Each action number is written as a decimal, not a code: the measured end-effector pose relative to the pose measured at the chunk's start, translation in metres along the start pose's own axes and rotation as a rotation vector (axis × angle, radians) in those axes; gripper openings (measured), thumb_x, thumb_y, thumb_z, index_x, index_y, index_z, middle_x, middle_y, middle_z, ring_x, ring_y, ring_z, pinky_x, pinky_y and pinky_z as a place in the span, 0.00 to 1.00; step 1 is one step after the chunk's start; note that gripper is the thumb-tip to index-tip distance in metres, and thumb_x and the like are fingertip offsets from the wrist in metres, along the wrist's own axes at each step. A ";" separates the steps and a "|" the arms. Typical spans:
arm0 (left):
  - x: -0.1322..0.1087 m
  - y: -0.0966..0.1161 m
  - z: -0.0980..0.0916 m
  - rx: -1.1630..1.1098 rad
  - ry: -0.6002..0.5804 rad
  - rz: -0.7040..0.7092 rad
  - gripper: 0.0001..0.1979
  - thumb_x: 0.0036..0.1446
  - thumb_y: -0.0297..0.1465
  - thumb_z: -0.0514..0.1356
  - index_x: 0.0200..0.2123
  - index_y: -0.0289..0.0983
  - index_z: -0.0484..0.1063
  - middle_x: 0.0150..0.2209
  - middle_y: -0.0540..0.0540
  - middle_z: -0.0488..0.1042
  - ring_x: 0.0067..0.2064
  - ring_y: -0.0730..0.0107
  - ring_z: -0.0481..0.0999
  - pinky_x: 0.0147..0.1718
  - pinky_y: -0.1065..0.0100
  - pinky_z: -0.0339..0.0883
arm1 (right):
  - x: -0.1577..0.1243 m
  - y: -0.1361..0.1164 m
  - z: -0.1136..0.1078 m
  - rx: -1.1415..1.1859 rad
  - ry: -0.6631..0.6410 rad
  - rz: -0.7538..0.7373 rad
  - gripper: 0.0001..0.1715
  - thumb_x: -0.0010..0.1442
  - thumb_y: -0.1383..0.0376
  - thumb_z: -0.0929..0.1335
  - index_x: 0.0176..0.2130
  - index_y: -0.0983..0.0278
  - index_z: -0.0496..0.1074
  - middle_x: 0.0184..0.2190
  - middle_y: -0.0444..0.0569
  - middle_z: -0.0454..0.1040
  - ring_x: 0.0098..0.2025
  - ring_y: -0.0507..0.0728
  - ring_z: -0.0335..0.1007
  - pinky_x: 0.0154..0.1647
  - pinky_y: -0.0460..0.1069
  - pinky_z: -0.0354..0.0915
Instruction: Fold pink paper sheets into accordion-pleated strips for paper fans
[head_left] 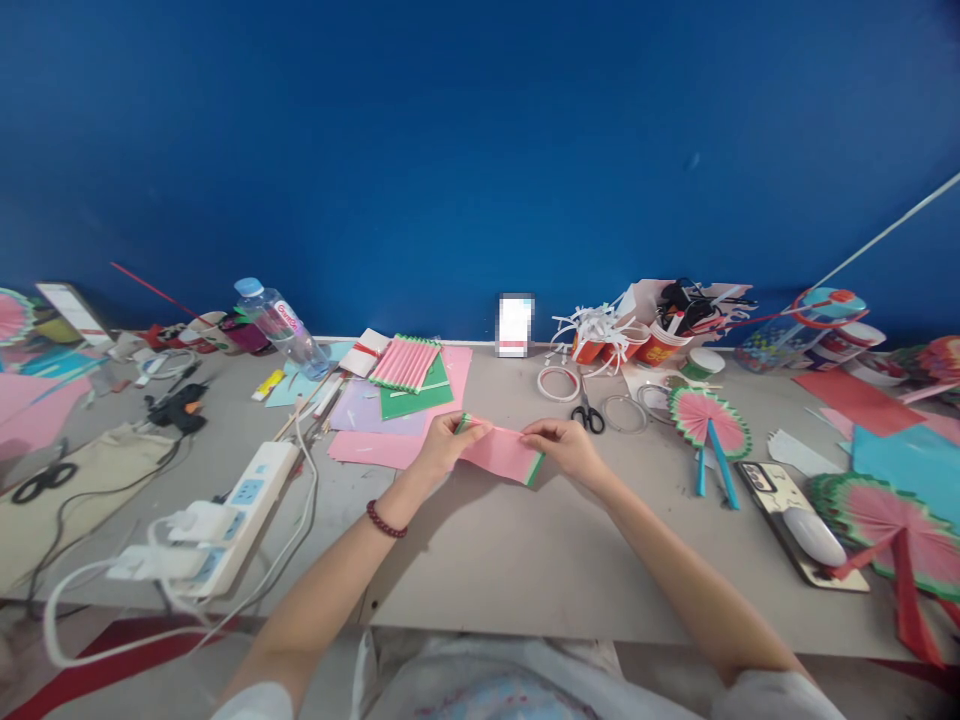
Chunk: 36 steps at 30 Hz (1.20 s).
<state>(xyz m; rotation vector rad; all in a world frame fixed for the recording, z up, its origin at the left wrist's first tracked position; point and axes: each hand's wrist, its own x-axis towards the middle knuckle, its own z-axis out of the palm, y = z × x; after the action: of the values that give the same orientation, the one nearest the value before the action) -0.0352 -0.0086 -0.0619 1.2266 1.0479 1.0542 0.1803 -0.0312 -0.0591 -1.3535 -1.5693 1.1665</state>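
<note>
A pink sheet of paper with green strips along its two short ends (501, 459) is held up just above the table. My left hand (448, 446) pinches its upper left part, and my right hand (568, 449) pinches its upper right edge. A narrow fold seems to run along the top between my fingers. Behind my left hand lie a pleated pink paper with green edges (407, 363), a green sheet (417, 398) and a larger pink sheet (367, 449). Black-handled scissors (589, 416) rest beyond my right hand.
On the left are a power strip (244, 510) with cables, a plastic bottle (283, 325) and a glue gun (176, 407). Rightward stand cups (664, 343) of supplies, paper fans (710, 420) and a phone (795, 530) under a mouse (814, 537). A blue wall (480, 170) closes the back.
</note>
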 end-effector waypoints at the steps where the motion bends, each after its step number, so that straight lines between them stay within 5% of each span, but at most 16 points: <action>1: 0.000 0.000 0.000 -0.002 -0.003 0.003 0.14 0.41 0.39 0.68 0.23 0.34 0.74 0.28 0.47 0.74 0.32 0.70 0.70 0.36 0.68 0.64 | 0.000 0.001 0.001 -0.031 0.026 -0.016 0.12 0.51 0.58 0.69 0.28 0.64 0.76 0.26 0.46 0.76 0.29 0.53 0.69 0.31 0.47 0.63; 6: 0.000 -0.001 0.001 -0.003 0.021 0.000 0.15 0.41 0.40 0.68 0.22 0.34 0.73 0.28 0.47 0.75 0.32 0.69 0.70 0.36 0.67 0.64 | 0.000 0.004 0.003 -0.096 0.103 -0.069 0.09 0.52 0.61 0.67 0.26 0.62 0.76 0.25 0.45 0.77 0.29 0.54 0.69 0.32 0.48 0.63; 15: 0.012 -0.010 -0.007 -0.078 0.104 -0.041 0.16 0.37 0.40 0.70 0.22 0.33 0.73 0.22 0.51 0.70 0.27 0.73 0.67 0.29 0.71 0.61 | 0.003 0.005 -0.005 0.196 -0.058 0.151 0.23 0.44 0.57 0.74 0.40 0.64 0.78 0.36 0.49 0.79 0.35 0.55 0.73 0.38 0.49 0.67; 23: 0.012 -0.010 -0.008 -0.083 0.074 -0.039 0.13 0.39 0.38 0.70 0.22 0.34 0.74 0.23 0.50 0.71 0.28 0.73 0.68 0.30 0.71 0.60 | 0.004 0.010 -0.010 0.240 -0.124 0.230 0.21 0.46 0.54 0.74 0.36 0.67 0.78 0.32 0.49 0.79 0.32 0.53 0.71 0.35 0.48 0.65; 36: 0.012 -0.011 -0.009 -0.033 0.033 0.021 0.12 0.40 0.37 0.69 0.23 0.34 0.76 0.28 0.47 0.76 0.33 0.68 0.72 0.36 0.68 0.64 | 0.007 0.019 -0.003 0.011 0.092 0.041 0.11 0.48 0.60 0.71 0.27 0.66 0.77 0.24 0.47 0.76 0.26 0.52 0.68 0.28 0.46 0.61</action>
<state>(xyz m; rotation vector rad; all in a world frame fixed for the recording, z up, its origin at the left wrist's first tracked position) -0.0414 0.0048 -0.0736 1.1996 1.0409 1.1071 0.1875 -0.0231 -0.0768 -1.4183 -1.4744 1.1203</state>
